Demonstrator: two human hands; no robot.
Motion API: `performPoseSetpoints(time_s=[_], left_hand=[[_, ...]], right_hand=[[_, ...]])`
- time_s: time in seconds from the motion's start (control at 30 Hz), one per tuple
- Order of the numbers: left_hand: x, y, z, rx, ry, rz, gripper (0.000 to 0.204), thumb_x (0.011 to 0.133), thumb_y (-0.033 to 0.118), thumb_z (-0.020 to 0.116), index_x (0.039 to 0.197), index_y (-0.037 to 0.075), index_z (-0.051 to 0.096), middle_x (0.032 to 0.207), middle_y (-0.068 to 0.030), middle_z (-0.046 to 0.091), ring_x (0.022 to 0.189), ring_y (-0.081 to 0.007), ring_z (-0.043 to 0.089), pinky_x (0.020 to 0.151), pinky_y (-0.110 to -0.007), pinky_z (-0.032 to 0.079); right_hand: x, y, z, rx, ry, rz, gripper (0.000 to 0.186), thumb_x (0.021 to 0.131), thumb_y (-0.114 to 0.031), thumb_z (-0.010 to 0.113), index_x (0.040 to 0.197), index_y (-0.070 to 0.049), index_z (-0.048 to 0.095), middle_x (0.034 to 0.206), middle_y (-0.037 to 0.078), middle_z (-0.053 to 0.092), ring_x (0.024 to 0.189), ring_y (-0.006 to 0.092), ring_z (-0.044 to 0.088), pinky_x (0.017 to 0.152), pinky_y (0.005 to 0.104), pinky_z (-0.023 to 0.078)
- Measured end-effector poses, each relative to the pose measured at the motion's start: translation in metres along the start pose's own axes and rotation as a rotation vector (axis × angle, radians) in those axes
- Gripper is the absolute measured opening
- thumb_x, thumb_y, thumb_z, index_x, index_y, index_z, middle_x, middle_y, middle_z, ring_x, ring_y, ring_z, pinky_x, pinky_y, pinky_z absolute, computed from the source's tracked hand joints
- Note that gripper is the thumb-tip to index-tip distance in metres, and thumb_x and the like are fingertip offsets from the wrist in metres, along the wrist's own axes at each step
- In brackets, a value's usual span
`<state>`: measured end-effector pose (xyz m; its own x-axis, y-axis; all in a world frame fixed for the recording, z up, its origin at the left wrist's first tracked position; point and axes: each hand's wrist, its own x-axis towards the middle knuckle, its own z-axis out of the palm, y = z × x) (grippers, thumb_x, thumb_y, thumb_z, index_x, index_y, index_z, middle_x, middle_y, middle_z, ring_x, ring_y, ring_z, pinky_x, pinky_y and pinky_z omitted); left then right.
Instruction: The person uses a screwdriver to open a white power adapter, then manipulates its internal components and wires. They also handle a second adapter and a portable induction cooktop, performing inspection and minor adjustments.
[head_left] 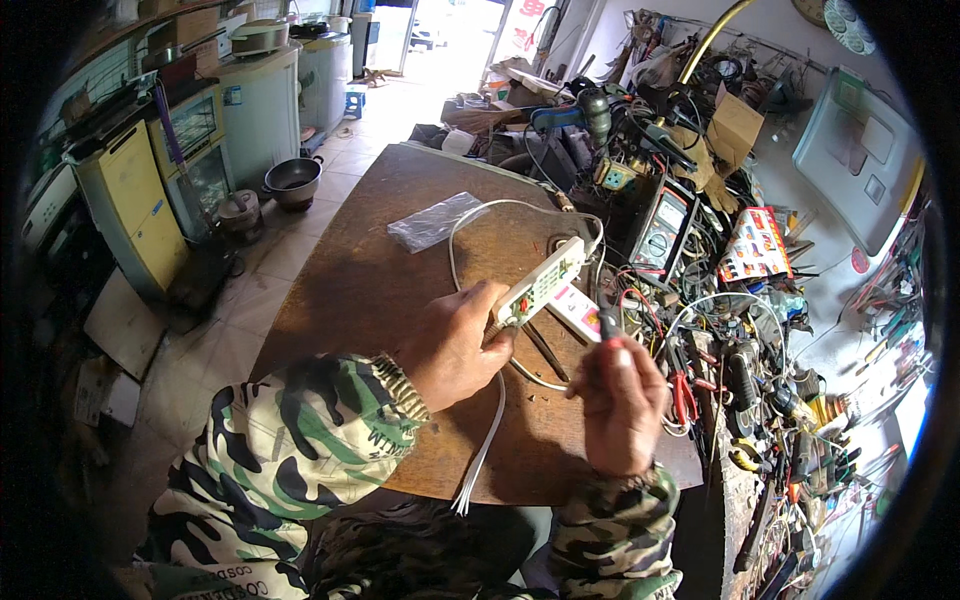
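Note:
My left hand (455, 345) grips one end of a narrow white plastic housing (545, 283), tilted up over the table; green and red parts show on its inner side. My right hand (625, 410) is closed around a tool with a dark shaft and a red part (608, 335). This tool is blurred, so its exact kind is unclear. It points away from me, just right of the housing. A white cable (484, 455) hangs below my left hand, its split ends near the table's front edge. Behind the housing lies a white-and-pink flat box (575, 312), with a slim dark tool (546, 353) beside it.
The brown wooden table (350, 290) carries a clear plastic bag (435, 222). At right are a multimeter (660, 230), red-handled pliers (684, 398) and heaped tools and wires. A dark pot (293, 184) stands on the floor at left, near cabinets.

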<state>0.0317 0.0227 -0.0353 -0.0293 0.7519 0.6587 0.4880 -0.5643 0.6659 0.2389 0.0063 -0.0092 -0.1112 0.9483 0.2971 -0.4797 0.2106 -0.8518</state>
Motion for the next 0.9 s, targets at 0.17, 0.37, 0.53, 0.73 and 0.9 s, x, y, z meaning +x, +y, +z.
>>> performPoseSetpoints(time_s=[0.17, 0.37, 0.53, 0.73, 0.9], left_hand=[[0.000, 0.020, -0.014, 0.061, 0.001, -0.031, 0.029, 0.078, 0.002, 0.073, 0.100, 0.001, 0.054, 0.086, -0.0202, 0.065, 0.080, -0.0419, 0.066, 0.065, -0.046, 0.052], [-0.001, 0.011, -0.006, 0.022, 0.025, 0.034, 0.027, 0.078, 0.000, 0.073, 0.097, 0.000, 0.053, 0.083, -0.0190, 0.063, 0.079, -0.0420, 0.066, 0.065, -0.046, 0.051], [0.001, 0.019, -0.011, 0.045, -0.014, 0.064, 0.025, 0.081, -0.001, 0.072, 0.097, 0.000, 0.053, 0.085, -0.0193, 0.063, 0.081, -0.0422, 0.066, 0.066, -0.046, 0.052], [0.000, 0.021, -0.009, 0.044, -0.006, 0.070, 0.027, 0.081, -0.001, 0.072, 0.102, -0.001, 0.055, 0.090, -0.0204, 0.065, 0.086, -0.0425, 0.066, 0.069, -0.046, 0.053], [-0.001, 0.024, -0.014, 0.091, -0.002, 0.055, 0.033, 0.081, -0.002, 0.069, 0.111, 0.000, 0.057, 0.096, -0.0220, 0.067, 0.090, -0.0429, 0.067, 0.073, -0.046, 0.054]], right_hand=[[0.016, 0.030, 0.025, -0.069, -0.124, -0.031, 0.028, 0.097, -0.008, 0.065, 0.121, 0.005, 0.058, 0.114, 0.013, 0.068, 0.101, 0.0195, 0.066, 0.093, 0.0306, 0.051], [0.006, 0.031, 0.029, -0.294, -0.160, -0.066, 0.032, 0.099, -0.011, 0.063, 0.127, 0.004, 0.055, 0.114, 0.004, 0.061, 0.102, 0.0114, 0.055, 0.094, 0.0269, 0.044], [0.006, 0.029, 0.031, -0.261, -0.146, -0.068, 0.031, 0.099, -0.010, 0.063, 0.126, 0.004, 0.055, 0.113, 0.005, 0.062, 0.104, 0.0116, 0.055, 0.095, 0.0271, 0.044], [0.005, 0.027, 0.028, -0.259, -0.159, -0.037, 0.030, 0.099, -0.011, 0.064, 0.123, 0.003, 0.056, 0.114, 0.006, 0.063, 0.105, 0.0119, 0.056, 0.095, 0.0272, 0.044], [0.005, 0.027, 0.032, -0.255, -0.170, -0.059, 0.030, 0.099, -0.012, 0.064, 0.124, 0.003, 0.056, 0.114, 0.006, 0.063, 0.105, 0.0119, 0.057, 0.094, 0.0268, 0.045]])
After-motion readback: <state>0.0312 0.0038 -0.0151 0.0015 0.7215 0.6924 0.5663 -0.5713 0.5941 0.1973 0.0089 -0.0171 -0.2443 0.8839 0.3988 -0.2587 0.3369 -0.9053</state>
